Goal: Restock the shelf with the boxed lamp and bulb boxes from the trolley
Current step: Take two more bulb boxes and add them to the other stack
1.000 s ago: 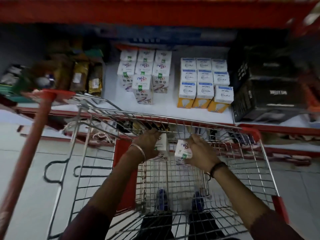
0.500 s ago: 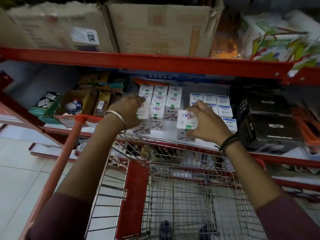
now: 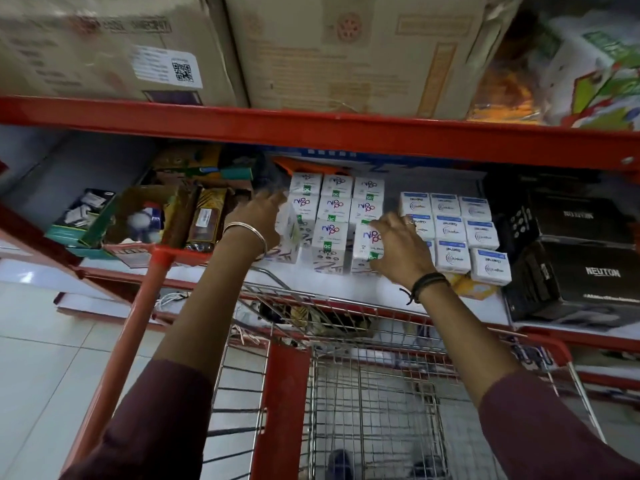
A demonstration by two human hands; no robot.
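My left hand (image 3: 258,221) grips a white bulb box (image 3: 290,237) at the left end of the stacked white bulb boxes (image 3: 335,216) on the white shelf (image 3: 339,289). My right hand (image 3: 398,251) holds another white bulb box (image 3: 366,249) at the stack's front right, set down on the shelf. Further right sits a group of blue-topped bulb boxes (image 3: 453,233). The wire trolley (image 3: 363,393) stands below my arms, its basket bare where I can see it.
Black boxes (image 3: 581,268) fill the shelf's right end. Open cartons of small goods (image 3: 166,216) sit at the left. A red shelf beam (image 3: 311,126) crosses above, with large cardboard cartons (image 3: 346,50) on top. The trolley's red handle (image 3: 138,323) runs along my left arm.
Both hands lifted a bulb box each out of the trolley and carried them up and forward to the shelf; the boxes now sit against the stack.
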